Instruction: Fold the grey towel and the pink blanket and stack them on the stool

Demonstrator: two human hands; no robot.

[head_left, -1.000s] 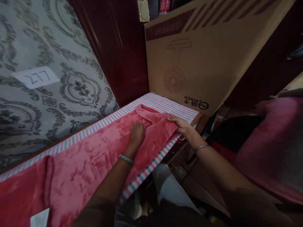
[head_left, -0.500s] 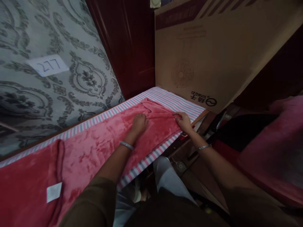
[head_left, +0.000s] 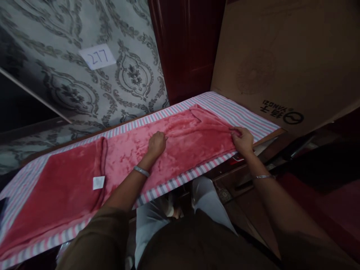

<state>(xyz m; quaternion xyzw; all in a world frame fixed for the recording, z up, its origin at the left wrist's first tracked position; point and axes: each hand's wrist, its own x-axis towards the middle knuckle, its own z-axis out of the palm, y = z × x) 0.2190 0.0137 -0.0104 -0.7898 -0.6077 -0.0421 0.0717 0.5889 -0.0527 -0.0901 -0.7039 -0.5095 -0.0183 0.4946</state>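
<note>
A plush red-pink blanket (head_left: 194, 146) lies stretched along a narrow table, its left part folded over with a white tag (head_left: 98, 182) at the fold's edge. My left hand (head_left: 157, 144) is closed on the blanket's middle, fingers curled into the pile. At the right end, my right hand (head_left: 242, 140) pinches the blanket's edge between thumb and fingers. Creases run through the cloth from one hand to the other. Near the far right corner a small flap is turned over.
Under the blanket is a striped cloth (head_left: 239, 112) covering the table. A large cardboard box (head_left: 281, 63) stands at the right end. Behind are a patterned wall (head_left: 135, 75) with a paper marked 277 (head_left: 97, 56) and a dark red panel (head_left: 185, 48). My knees are below the front edge.
My view has swung left, showing more of the folded left part. My left hand has slid left along the blanket, away from my right hand, which still pinches the right edge.
</note>
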